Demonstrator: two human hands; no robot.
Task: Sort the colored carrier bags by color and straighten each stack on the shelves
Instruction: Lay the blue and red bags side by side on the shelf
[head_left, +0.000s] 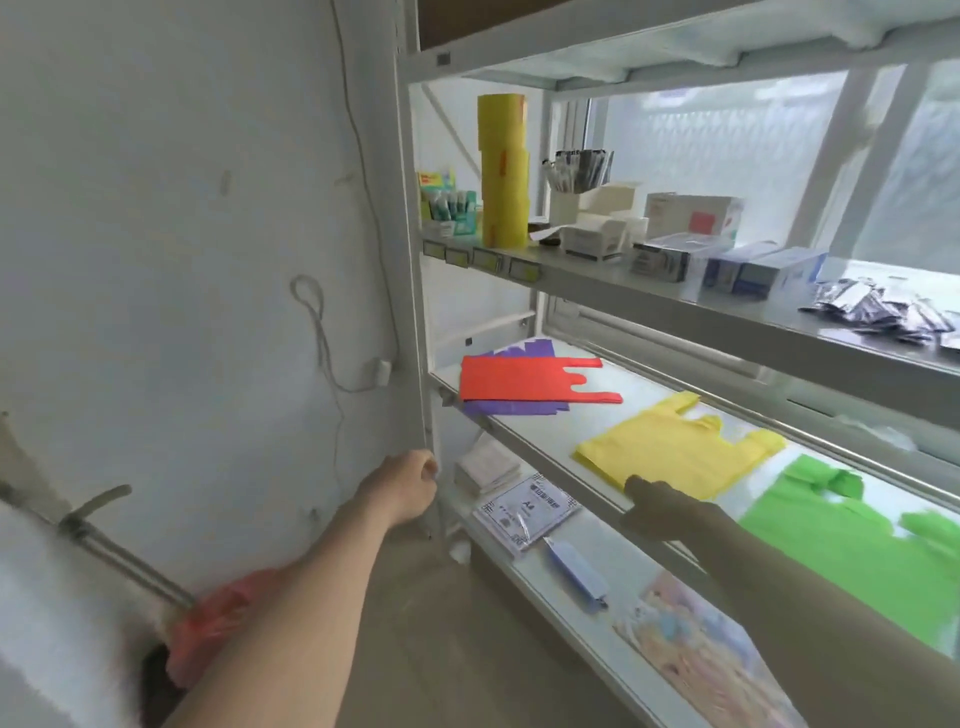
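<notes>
On the middle shelf lie carrier bags in stacks. A red bag lies flat at the left on top of purple bags, whose edges stick out behind and in front. A yellow stack sits in the centre and a green stack at the right. My right hand reaches to the front corner of the yellow stack, fingers touching its edge. My left hand hovers in front of the shelf's left upright with fingers loosely curled, holding nothing.
The upper shelf carries a tall yellow roll, a pen holder, small boxes and silver packets. The lower shelf holds paper packs, a blue clip and a printed sheet. A white wall with cables stands at the left; a red plastic bag lies on the floor.
</notes>
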